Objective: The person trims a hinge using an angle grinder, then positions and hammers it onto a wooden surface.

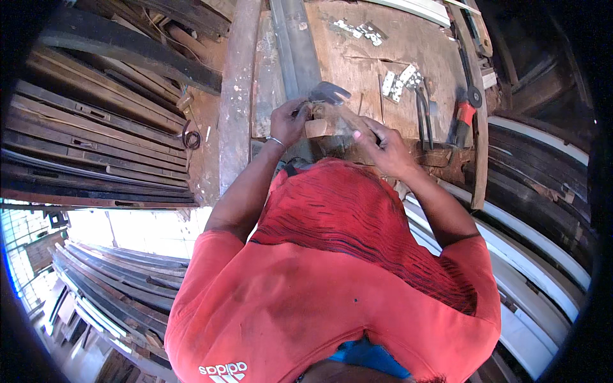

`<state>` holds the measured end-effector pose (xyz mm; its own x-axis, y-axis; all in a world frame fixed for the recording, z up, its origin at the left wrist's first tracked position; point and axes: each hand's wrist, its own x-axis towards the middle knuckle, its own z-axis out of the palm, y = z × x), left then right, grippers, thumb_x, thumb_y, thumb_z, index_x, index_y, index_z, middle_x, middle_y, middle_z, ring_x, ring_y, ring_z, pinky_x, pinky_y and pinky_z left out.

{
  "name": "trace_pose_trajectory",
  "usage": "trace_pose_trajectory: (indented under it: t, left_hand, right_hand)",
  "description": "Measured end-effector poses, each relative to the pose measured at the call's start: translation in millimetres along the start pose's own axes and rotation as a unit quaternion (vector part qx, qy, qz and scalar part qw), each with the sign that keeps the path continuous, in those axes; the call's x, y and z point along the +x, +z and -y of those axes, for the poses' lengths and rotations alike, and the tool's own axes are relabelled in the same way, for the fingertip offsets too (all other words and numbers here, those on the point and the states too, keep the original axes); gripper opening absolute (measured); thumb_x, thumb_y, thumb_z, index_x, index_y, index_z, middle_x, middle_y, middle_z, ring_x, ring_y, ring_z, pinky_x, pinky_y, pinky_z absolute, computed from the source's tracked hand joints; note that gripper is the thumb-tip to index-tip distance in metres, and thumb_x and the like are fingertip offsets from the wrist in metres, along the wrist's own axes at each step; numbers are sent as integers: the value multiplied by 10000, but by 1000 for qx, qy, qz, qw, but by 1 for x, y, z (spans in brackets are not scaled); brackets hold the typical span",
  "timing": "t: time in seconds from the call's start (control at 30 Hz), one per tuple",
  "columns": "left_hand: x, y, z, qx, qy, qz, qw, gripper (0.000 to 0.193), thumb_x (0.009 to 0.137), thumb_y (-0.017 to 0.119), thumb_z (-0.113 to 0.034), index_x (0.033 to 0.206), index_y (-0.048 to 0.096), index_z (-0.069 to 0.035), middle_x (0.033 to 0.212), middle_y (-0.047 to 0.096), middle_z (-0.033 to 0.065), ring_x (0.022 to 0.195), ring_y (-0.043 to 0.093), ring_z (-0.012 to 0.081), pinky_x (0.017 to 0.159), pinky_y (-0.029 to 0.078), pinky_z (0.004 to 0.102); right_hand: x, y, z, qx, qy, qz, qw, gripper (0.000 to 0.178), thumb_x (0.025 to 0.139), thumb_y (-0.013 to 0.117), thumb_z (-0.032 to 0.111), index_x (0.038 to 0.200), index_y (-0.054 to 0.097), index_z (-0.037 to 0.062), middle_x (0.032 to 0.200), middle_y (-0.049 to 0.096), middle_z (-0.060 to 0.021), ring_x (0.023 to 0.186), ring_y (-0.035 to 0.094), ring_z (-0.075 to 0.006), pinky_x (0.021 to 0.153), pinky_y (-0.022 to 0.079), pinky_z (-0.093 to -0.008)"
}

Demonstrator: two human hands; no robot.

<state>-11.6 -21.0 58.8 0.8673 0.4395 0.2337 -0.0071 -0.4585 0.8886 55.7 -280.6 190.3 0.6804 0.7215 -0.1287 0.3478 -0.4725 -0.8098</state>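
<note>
My right hand (388, 150) is wrapped around the wooden handle of a claw hammer (329, 93). The hammer's dark head rests or hovers over the near end of a long grey bar (295, 48), which lies away from me on the workbench (338, 60). My left hand (288, 122) is closed, its thumb and fingers pinched together just left of the hammer head. Whatever those fingertips hold, if anything, is too small to make out. A short wooden block (317, 127) shows below the hammer head, between my hands.
White perforated metal pieces (401, 82) lie on the bench, with more white pieces (364, 30) farther back. Dark-handled pliers (424, 118) and a red-and-black power tool (466, 115) lie at the right. Stacked wooden lengths (96, 137) fill the left side; long white lengths (530, 265) lie at right.
</note>
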Motion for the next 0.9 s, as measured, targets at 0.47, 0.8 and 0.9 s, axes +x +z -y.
trace_pose_trajectory:
  t: [0.47, 0.8, 0.9]
  left_hand:
    - [35, -22, -46, -202, -290, -21, 935, 331, 913, 725, -260, 1145, 699, -24, 868, 692, 20, 702, 622, 102, 580, 490, 246]
    - [30, -4, -59, 3, -266, 273, 925, 320, 915, 740, -303, 996, 744, 6, 787, 704, 22, 665, 573, 69, 599, 470, 275]
    - [36, -6, -40, 3, -212, 297, 931, 346, 923, 726, -313, 1025, 733, 18, 769, 702, 29, 666, 603, 92, 617, 495, 301]
  right_hand:
    - [89, 59, -86, 75, 50, -271, 958, 470, 884, 704, 375, 1249, 661, 83, 1054, 699, -193, 923, 690, -271, 854, 529, -399]
    - [114, 91, -62, 318, 197, -156, 914, 276, 839, 726, 228, 821, 720, -47, 769, 707, -126, 692, 658, -187, 656, 517, -353]
    - [110, 96, -54, 477, 207, -140, 842, 283, 801, 707, 245, 785, 687, -37, 768, 698, -200, 724, 685, -277, 692, 535, -387]
